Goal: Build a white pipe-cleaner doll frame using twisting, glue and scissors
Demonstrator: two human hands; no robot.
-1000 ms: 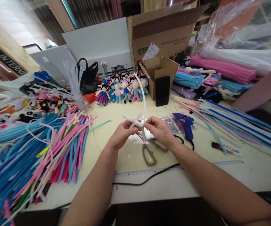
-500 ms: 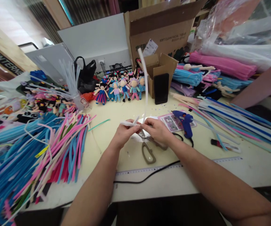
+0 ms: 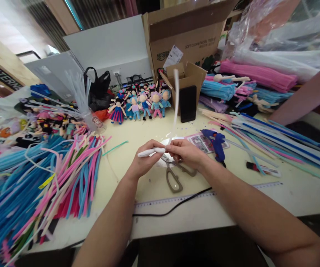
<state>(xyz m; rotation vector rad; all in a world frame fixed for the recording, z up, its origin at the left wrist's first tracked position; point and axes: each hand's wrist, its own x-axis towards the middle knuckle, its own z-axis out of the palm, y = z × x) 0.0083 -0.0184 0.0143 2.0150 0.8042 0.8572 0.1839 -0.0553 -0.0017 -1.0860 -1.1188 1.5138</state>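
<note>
Between my two hands is a white pipe cleaner (image 3: 176, 100), its long free end standing up and curving toward the back. My left hand (image 3: 145, 158) is closed on its folded part, which sticks out to the left across the fingers. The fingertips of my right hand (image 3: 184, 151) pinch the same pipe cleaner where the long end rises. Below the hands lie scissors (image 3: 173, 181) with grey-brown handles, their blades partly hidden by the hands. A small white sheet lies under the fingertips, mostly covered.
A blue glue gun (image 3: 217, 142) rests on a printed card to the right. Bundled pipe cleaners (image 3: 73, 174) cover the left side; more strips (image 3: 282, 141) lie right. Small dolls (image 3: 144, 104), a phone (image 3: 188, 104) and a cardboard box (image 3: 187, 37) stand behind. A ruler (image 3: 232, 189) and black cable run in front.
The folded white part in my left hand now lies closer together, pointing left. The upright end has swung slightly right. The whole view has shifted a little.
</note>
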